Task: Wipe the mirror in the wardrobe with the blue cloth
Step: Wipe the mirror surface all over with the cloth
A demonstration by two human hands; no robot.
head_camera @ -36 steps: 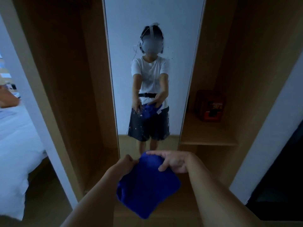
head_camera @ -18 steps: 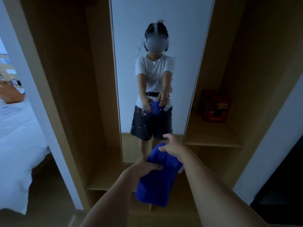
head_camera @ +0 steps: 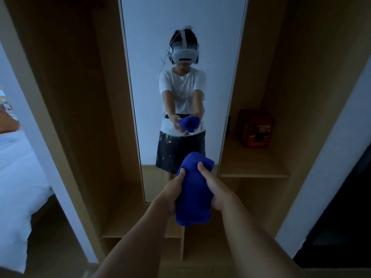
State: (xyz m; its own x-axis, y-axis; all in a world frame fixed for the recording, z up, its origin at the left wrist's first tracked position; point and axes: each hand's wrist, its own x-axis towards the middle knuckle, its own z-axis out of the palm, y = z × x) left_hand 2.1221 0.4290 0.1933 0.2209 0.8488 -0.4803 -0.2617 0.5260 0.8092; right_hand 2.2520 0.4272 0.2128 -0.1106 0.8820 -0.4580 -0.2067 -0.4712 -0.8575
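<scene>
Now both hands, left hand and right hand, grip bunched blue cloth tight, near mirror. Wiping not begun. Next: press cloth on glass, rub.

Both bare arms stretched forward, left hand and right hand level and close together, each grip closed round the blue cloth
</scene>
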